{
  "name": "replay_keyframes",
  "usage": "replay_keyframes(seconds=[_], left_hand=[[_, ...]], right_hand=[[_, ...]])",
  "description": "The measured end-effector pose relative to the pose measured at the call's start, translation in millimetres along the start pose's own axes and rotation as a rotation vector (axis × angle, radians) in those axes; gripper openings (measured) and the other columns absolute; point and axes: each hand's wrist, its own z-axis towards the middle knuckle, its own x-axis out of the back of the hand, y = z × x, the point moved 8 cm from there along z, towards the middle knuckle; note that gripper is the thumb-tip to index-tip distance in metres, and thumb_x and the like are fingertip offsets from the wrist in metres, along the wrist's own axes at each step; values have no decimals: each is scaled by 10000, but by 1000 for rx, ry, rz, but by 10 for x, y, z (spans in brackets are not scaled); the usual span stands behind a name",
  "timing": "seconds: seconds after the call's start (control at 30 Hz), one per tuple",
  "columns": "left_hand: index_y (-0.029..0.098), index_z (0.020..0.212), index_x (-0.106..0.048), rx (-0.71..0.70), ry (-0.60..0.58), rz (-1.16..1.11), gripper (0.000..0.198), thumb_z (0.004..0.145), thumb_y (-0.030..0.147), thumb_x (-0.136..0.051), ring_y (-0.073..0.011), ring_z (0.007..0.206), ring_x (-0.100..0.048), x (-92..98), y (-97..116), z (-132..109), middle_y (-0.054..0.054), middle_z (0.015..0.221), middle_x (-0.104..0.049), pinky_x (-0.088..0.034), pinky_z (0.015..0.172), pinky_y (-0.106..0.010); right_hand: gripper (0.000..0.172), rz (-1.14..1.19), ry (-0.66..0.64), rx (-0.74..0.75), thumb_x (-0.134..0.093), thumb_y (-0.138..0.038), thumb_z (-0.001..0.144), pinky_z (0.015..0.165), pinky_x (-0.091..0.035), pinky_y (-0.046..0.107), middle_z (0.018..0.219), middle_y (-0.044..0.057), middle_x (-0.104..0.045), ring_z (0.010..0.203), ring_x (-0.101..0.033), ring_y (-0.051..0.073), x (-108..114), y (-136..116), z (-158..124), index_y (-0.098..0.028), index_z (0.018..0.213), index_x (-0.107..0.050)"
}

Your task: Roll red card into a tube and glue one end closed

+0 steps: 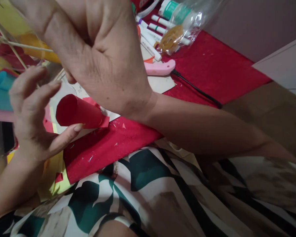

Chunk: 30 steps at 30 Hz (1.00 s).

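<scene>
My left hand [32,121] cups the open end of a red paper roll [76,113]. Its thumb presses under the roll and its fingers curve above it. My right hand [106,56] is close to the camera, above the roll's other end, and its fingers are curled into a fist. What they hold is hidden. The roll's right end disappears behind my right wrist. Below the roll lies a red paper sheet [108,148] strewn with small paper scraps.
White markers [150,36], a clear bag of rubber bands [180,26] and a pink-handled tool [159,67] with a black cord [197,89] lie on the red mat [212,69]. Thin sticks [17,44], yellow paper and blue rolls [0,89] are on the left. Patterned cloth [150,191] covers my lap.
</scene>
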Motion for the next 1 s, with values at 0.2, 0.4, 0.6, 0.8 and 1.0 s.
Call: replay_keyframes(seconds=[0.2,0.4,0.6,0.8,1.0], left_hand=[[210,1411,-562,-230,-261,-8,620,877,506,-672,-384,1374,-513,-280,347,87,-149,1408,-607,-391,1168,-558],[167,1361,-599,-232,-221,4,593,854,451,-716,-397,1308,-565,-344,303,6,-212,1381,-608,-435,1123,-540],[182,1410,-553,-238,-208,68,654,848,472,-719,-399,1309,-559,-371,299,-27,-217,1404,-588,-431,1113,-560],[305,1546,-364,-162,-235,51,722,910,517,-632,-339,1429,-459,-342,276,-30,-124,1530,-481,-354,1211,-507],[252,1492,-451,-96,54,-97,711,881,548,-660,-334,1472,-393,106,234,-115,-120,1559,-448,-336,1213,-543]], right_hand=[[579,96,94,86,-28,-595,893,552,-273,147,516,-99,-243,458,-233,-63,68,-91,-32,-194,538,-245],[604,-43,47,130,-277,-724,907,580,-292,200,548,-72,-219,529,-246,-6,0,-59,-101,-244,557,-169],[607,-59,61,4,-271,-764,931,632,-386,216,569,-47,-236,557,-280,55,9,43,-152,-304,549,-167],[533,-77,42,-104,-514,-172,1013,605,-383,223,510,-73,-348,530,-377,67,10,69,-216,-225,510,-344],[561,-188,74,-164,-552,-421,1003,683,-464,255,521,-48,-494,561,-494,104,55,128,-242,-226,495,-414]])
